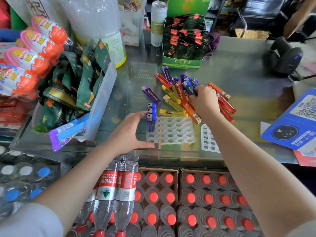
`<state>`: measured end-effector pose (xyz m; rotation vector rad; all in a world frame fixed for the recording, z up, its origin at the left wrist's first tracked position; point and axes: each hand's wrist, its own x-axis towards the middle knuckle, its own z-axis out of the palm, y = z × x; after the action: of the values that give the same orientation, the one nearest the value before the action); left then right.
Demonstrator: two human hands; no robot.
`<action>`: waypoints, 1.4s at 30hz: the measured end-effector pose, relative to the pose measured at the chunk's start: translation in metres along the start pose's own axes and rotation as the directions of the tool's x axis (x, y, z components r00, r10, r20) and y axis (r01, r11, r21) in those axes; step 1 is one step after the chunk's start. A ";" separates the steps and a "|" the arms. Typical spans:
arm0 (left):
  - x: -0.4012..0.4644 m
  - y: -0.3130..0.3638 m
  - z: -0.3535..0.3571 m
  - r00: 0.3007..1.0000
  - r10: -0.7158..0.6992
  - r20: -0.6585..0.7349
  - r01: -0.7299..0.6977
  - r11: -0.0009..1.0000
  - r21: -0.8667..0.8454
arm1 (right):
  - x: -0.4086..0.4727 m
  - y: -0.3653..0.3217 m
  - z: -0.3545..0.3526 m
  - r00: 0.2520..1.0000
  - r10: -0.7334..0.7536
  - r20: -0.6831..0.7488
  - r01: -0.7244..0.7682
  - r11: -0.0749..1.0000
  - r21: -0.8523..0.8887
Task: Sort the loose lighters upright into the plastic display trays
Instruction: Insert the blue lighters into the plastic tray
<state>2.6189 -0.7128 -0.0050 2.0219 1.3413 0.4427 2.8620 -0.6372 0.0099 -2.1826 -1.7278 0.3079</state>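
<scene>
Left hand [130, 132] spread wide at the left edge of the clear display tray [172, 132], fingers relaxed and gripping nothing; fingertips just beside three blue lighters [151, 118] standing upright in the tray's far-left cells, thumb along the tray's near-left corner. Whether the fingertips touch the lighters: not discernible. Right hand [204, 100] over the pile of loose lighters [181, 93], fingers curled down and pinching a blue lighter [189, 87] at the top of the heap. Red and orange lighters [224, 103] fanned out to the right of those fingers, yellow ones [172, 103] to the left. Single purple lighter [151, 94] flat on the glass counter [239, 79], apart from the pile, beyond the left fingertips. Second tray [209, 139] partly hidden under the right forearm. Green box of sachets [183, 47] beyond the pile; red-capped water bottles [188, 202] below the counter edge.
</scene>
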 end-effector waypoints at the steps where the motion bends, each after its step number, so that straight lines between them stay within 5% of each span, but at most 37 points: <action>1: 0.000 -0.001 0.001 1.000 -0.001 -0.001 0.001 1.000 0.001 | -0.001 -0.001 -0.003 1.000 -0.005 -0.008 0.005 1.000 0.025; 5: -0.004 -0.003 0.004 0.999 0.020 -0.032 -0.020 1.000 0.009 | -0.030 -0.017 -0.024 0.991 -0.130 -0.029 0.132 0.945 0.299; 8: -0.011 -0.001 0.003 0.999 0.032 -0.031 -0.032 0.999 -0.006 | -0.074 -0.030 -0.030 0.973 -0.200 0.113 0.098 0.807 0.583; 14: -0.023 -0.005 0.001 0.999 0.041 -0.025 -0.041 0.999 0.014 | -0.124 -0.036 0.001 0.920 -0.260 0.294 -0.007 0.738 0.675; 22: -0.024 -0.005 0.001 0.998 0.030 -0.056 -0.032 0.999 -0.031 | -0.141 -0.055 0.015 0.948 -0.263 0.181 0.130 0.836 0.533; 26: -0.024 -0.006 0.002 0.997 0.044 -0.067 -0.046 0.998 -0.031 | -0.144 -0.061 0.019 0.921 -0.371 0.117 0.331 0.905 0.266; 31: -0.022 -0.011 0.004 0.996 0.044 -0.072 -0.045 0.999 -0.013 | -0.149 -0.068 0.018 0.910 -0.407 0.074 0.400 0.911 0.096; 38: -0.019 -0.009 0.000 0.998 0.032 -0.053 -0.032 0.999 -0.004 | -0.127 -0.067 0.006 0.848 -0.445 0.287 0.474 0.879 -0.040; 40: -0.017 -0.008 -0.002 0.998 0.030 -0.048 -0.030 1.000 -0.009 | -0.112 -0.056 -0.005 0.798 -0.460 0.390 0.500 0.866 -0.001; 42: -0.014 -0.009 -0.003 0.999 0.027 -0.034 -0.028 1.000 -0.007 | -0.093 -0.040 -0.014 0.815 -0.470 0.338 0.464 0.880 0.104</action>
<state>2.6051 -0.7227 -0.0076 2.0376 1.3314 0.4952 2.8089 -0.7213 0.0347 -1.6754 -2.3762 0.6102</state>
